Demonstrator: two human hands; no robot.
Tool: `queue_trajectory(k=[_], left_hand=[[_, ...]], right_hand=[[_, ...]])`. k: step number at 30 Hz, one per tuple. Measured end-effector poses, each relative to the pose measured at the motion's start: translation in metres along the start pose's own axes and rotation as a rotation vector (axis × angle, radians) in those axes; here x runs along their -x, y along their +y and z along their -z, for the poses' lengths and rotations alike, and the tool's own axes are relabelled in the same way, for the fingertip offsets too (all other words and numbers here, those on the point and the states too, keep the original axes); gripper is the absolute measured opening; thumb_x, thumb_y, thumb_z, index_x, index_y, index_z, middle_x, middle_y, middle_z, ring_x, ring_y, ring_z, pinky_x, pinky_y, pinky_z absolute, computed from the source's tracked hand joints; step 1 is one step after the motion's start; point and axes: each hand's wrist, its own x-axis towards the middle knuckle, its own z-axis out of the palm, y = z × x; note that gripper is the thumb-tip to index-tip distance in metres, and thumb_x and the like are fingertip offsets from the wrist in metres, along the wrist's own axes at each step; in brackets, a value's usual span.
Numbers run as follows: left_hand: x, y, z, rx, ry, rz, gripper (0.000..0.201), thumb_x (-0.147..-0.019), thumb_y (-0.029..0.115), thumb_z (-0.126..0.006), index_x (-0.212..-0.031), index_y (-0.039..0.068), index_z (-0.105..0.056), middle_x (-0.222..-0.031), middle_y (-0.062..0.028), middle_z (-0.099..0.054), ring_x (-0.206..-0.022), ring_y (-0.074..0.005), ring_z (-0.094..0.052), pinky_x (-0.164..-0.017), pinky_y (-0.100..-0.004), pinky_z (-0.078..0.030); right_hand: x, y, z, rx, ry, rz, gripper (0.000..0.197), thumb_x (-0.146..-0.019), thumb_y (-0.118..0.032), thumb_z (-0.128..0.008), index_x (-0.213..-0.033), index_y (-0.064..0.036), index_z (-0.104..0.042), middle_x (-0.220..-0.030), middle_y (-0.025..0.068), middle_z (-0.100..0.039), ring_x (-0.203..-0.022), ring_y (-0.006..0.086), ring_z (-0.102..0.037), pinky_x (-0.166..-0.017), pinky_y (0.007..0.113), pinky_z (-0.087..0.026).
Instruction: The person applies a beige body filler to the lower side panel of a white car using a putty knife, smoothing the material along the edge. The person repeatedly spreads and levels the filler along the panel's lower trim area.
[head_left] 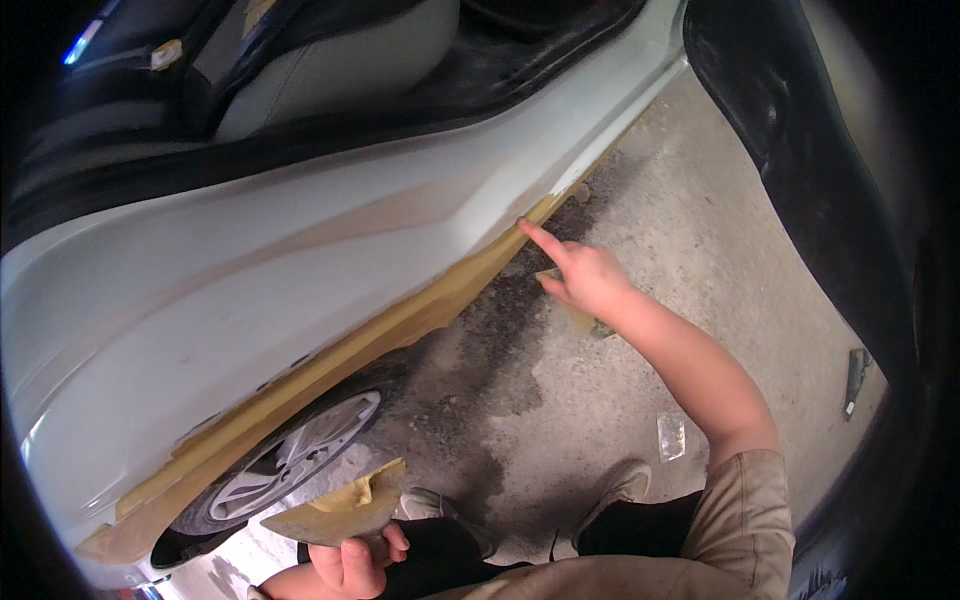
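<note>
Near left, the left hand (pixel 352 568) grips a putty-smeared board (pixel 320 523), while farther right the right hand (pixel 592 277), forefinger straight against the car's yellow-edged sill (pixel 430 225), pinches a yellowish scraper (pixel 580 318).

A round silver wheel with spokes and a black tyre (pixel 283 462) is just past the left fingers (pixel 358 560). A soft grey seat (pixel 345 75) is past the right fingers (pixel 545 241), to their left. A big, long black panel (pixel 805 150) is well to their right. Under them is a rough grey floor (pixel 745 270). On it, right of those fingers, lie a small flat see-through piece (pixel 671 437) and, farther off, a skinny black thing (pixel 856 380).
</note>
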Motion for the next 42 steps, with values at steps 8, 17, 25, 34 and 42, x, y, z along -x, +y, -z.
queue_trajectory(k=[8, 17, 25, 34, 42], left_hand=[[-0.002, -0.006, -0.007, 0.030, 0.066, -0.062, 0.051, -0.113, 0.043, -0.036, -0.112, -0.006, -0.047, -0.069, -0.0198, -0.062, -0.053, -0.0228, -0.060, -0.048, -0.0316, -0.050], [0.006, -0.003, 0.007, -0.038, -0.040, -0.045, 0.050, -0.113, 0.044, -0.035, -0.111, -0.004, -0.048, -0.071, -0.0186, -0.063, -0.055, -0.0239, -0.061, -0.051, -0.0327, -0.051], [0.011, -0.012, 0.006, 0.039, 0.046, -0.060, 0.047, -0.113, 0.042, -0.035, -0.117, -0.003, -0.045, -0.070, -0.0218, -0.063, -0.054, -0.0254, -0.061, -0.048, -0.0349, -0.051], [0.003, -0.011, 0.009, 0.027, 0.003, -0.046, 0.049, -0.112, 0.044, -0.035, -0.116, -0.004, -0.044, -0.070, -0.0210, -0.063, -0.054, -0.0234, -0.061, -0.050, -0.0330, -0.051], [0.003, -0.009, 0.002, 0.110, -0.009, -0.176, 0.034, -0.112, 0.030, -0.038, -0.102, -0.002, -0.044, -0.066, -0.0158, -0.053, -0.055, -0.0256, -0.055, -0.052, -0.0392, -0.052]], right_hand=[[-0.010, 0.037, 0.011, 0.116, 0.022, -0.117, 0.095, -0.091, -0.020, -0.074, -0.165, -0.0351, -0.017, -0.085, 0.0163, -0.069, -0.072, 0.0381, -0.070, -0.068, 0.049, -0.059], [0.004, 0.025, 0.004, 0.152, 0.058, -0.098, 0.097, -0.092, -0.026, -0.075, -0.167, -0.0306, -0.014, -0.088, 0.0158, -0.070, -0.075, 0.0371, -0.071, -0.068, 0.048, -0.060], [0.003, 0.004, -0.015, 0.054, 0.054, 0.002, 0.096, -0.090, -0.028, -0.076, -0.166, -0.0345, -0.017, -0.083, 0.0148, -0.068, -0.068, 0.0373, -0.069, -0.065, 0.048, -0.060], [-0.004, 0.025, -0.022, 0.089, 0.131, -0.012, 0.095, -0.088, -0.023, -0.077, -0.164, -0.0362, -0.023, -0.079, 0.0140, -0.066, -0.066, 0.0376, -0.068, -0.064, 0.048, -0.060], [-0.009, 0.040, -0.027, 0.114, 0.212, -0.128, 0.101, -0.089, -0.027, -0.077, -0.167, -0.0324, -0.012, -0.085, 0.0156, -0.068, -0.066, 0.0382, -0.068, -0.062, 0.049, -0.059]])
